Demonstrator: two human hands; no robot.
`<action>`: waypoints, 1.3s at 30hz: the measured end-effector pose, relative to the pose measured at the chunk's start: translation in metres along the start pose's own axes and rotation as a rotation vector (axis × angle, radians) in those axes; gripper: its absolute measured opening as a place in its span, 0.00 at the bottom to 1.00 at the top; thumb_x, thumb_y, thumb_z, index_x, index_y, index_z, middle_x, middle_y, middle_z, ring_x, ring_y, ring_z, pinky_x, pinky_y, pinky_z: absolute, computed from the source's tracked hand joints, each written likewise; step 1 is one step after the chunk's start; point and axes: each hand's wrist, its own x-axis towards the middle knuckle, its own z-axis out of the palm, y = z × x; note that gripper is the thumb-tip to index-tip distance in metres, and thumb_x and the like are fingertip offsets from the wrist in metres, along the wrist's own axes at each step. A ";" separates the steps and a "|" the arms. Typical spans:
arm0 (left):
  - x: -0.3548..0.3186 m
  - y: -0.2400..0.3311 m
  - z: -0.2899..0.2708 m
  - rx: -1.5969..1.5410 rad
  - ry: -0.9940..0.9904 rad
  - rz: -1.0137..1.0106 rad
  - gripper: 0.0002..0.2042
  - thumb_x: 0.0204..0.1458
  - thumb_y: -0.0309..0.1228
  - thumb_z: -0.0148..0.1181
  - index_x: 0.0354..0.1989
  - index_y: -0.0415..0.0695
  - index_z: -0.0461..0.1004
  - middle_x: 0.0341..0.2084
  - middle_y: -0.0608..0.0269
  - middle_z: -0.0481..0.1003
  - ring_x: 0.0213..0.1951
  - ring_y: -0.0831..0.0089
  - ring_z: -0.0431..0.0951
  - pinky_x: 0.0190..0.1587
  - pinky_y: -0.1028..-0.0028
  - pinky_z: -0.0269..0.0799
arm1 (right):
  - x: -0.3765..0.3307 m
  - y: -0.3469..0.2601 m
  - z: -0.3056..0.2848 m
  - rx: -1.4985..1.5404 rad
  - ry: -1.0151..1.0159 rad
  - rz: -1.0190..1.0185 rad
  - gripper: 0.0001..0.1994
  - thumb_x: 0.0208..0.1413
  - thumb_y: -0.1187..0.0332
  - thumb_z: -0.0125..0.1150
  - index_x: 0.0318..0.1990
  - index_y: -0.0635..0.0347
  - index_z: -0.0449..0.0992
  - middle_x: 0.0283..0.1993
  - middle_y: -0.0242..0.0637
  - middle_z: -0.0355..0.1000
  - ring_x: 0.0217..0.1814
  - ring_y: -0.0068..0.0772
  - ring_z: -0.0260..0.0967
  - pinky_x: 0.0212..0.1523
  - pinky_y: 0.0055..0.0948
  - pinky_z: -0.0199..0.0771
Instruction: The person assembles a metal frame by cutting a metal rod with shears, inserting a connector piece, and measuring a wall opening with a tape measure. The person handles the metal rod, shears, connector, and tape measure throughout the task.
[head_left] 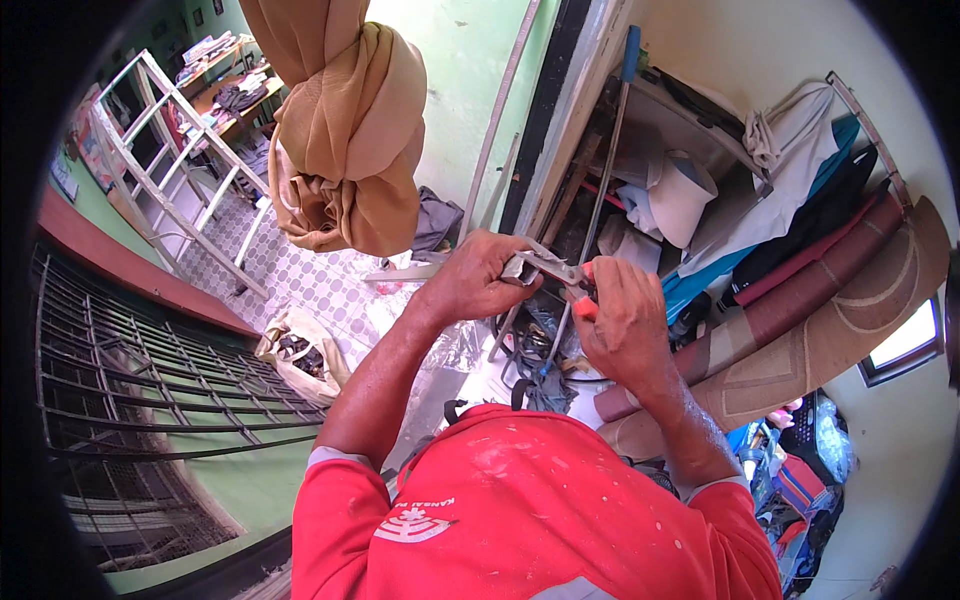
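As two hands [475,278] work, one [625,315] grips one tool [573,277].

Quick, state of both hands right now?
Left hand: closed, holding a metal strip.
Right hand: closed, holding a red-handled pliers-like tool.

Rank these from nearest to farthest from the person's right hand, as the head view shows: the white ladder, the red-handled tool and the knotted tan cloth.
1. Red-handled tool: held in the right hand.
2. Knotted tan cloth: hanging up and to the left.
3. White ladder: farther left, beyond the cloth, over the tiled floor.
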 end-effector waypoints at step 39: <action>-0.039 -0.006 -0.037 -0.141 -0.073 -0.051 0.12 0.51 0.32 0.85 0.40 0.41 0.90 0.25 0.62 0.84 0.28 0.79 0.80 0.33 0.70 0.72 | 0.034 0.006 -0.022 -0.115 -0.118 -0.304 0.19 0.43 0.69 0.76 0.44 0.55 0.77 0.38 0.38 0.70 0.44 0.45 0.71 0.46 0.45 0.64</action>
